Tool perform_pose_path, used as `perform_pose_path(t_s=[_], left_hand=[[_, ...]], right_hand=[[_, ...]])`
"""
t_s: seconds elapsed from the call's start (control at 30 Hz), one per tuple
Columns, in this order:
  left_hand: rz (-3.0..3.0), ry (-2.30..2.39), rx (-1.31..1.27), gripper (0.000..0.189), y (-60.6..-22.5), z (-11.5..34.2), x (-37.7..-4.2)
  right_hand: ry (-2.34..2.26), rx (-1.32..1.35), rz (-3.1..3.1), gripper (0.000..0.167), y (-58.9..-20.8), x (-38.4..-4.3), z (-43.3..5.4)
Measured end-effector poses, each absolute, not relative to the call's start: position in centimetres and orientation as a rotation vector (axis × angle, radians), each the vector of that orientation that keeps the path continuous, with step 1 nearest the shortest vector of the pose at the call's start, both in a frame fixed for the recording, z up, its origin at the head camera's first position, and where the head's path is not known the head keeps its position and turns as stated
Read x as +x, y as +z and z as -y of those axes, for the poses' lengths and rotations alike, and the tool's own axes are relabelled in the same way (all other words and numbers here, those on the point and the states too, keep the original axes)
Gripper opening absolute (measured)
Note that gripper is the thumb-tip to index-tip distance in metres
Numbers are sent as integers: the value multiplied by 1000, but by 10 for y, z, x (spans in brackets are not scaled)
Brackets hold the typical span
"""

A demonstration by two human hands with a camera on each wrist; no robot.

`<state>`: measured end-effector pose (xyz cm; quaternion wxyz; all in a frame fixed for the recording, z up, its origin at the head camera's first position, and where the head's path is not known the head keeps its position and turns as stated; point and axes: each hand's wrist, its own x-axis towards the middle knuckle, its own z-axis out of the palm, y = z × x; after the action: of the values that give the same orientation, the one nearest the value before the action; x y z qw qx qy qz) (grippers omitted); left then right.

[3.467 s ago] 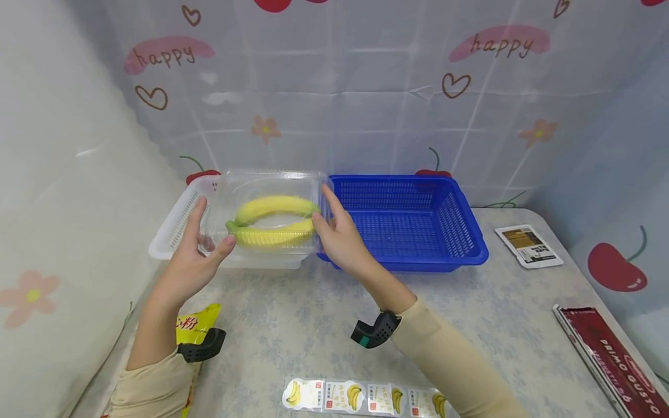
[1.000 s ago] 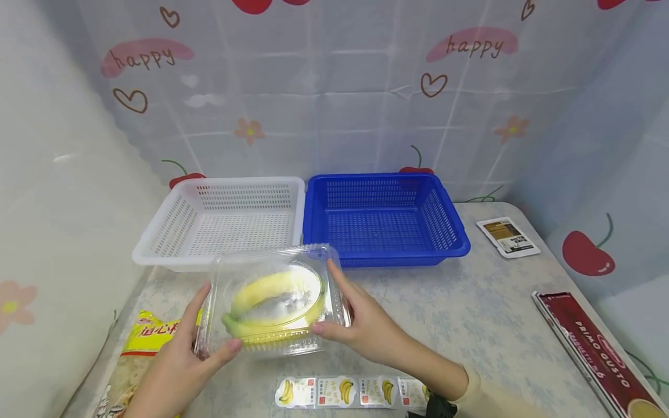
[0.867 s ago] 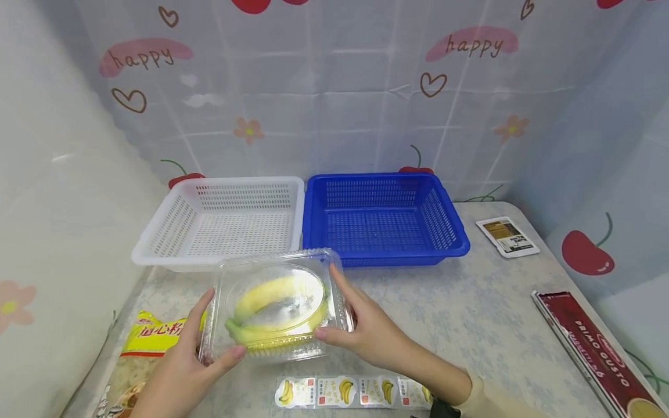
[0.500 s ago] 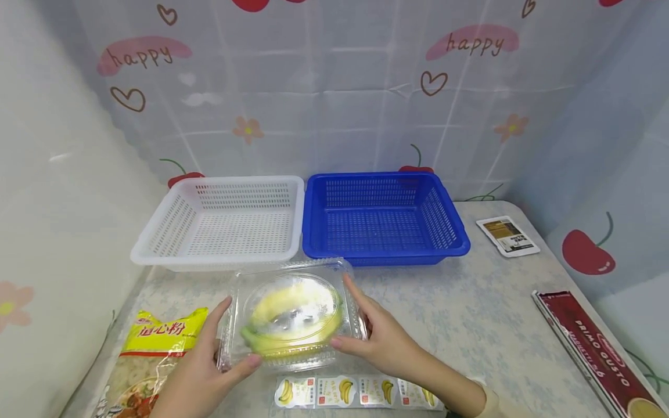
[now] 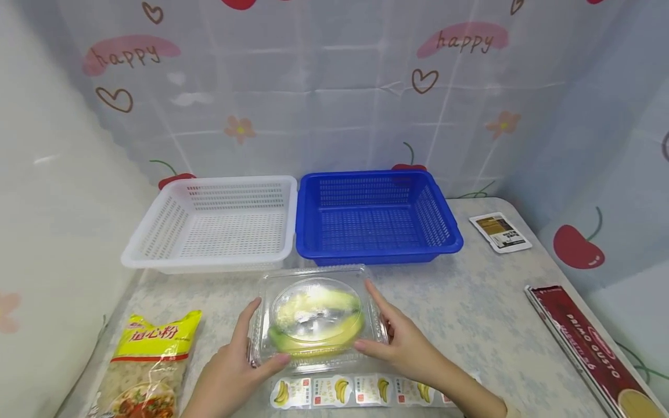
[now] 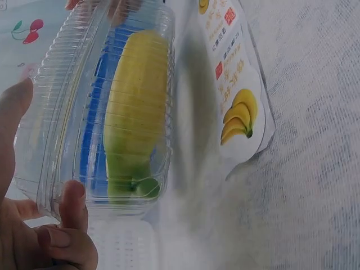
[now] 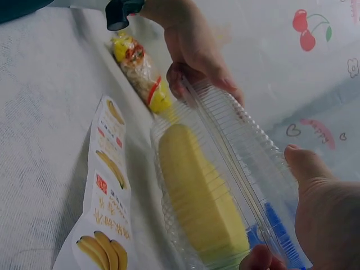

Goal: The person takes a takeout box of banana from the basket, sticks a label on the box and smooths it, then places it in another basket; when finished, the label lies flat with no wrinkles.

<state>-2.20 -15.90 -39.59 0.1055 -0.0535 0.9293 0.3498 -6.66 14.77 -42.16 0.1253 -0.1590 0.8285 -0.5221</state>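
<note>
Clear container (image 5: 317, 319), long axis running left to right on my feed; I see left hand (image 5: 236, 361) and right hand (image 5: 403, 343) gripping its ends, fingers partly curled.

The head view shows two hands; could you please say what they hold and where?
The left hand and right hand hold the clear container by its opposite ends.

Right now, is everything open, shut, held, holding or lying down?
Clear box, shut, held
Bananas, inside the box
Left hand, gripping box
Right hand, gripping box
White basket, upright, open-topped
Blue basket, upright, open-topped
Sticker strip, lying down
Yellow bag, lying down
Red packet, lying down
White packet, lying flat
</note>
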Motion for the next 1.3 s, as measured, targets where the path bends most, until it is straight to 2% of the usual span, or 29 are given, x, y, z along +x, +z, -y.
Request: perform_pose_path(t_s=[0.8,1.3], left_hand=[[-2757,1057,88,108,-423,98,-54],[-2762,1042,159,109,-425,83,-64]], right_hand=[[-1564,-424,-2515,96,-436,-69,-218],[-1593,-443,-2492,94,-440,-74,-240]])
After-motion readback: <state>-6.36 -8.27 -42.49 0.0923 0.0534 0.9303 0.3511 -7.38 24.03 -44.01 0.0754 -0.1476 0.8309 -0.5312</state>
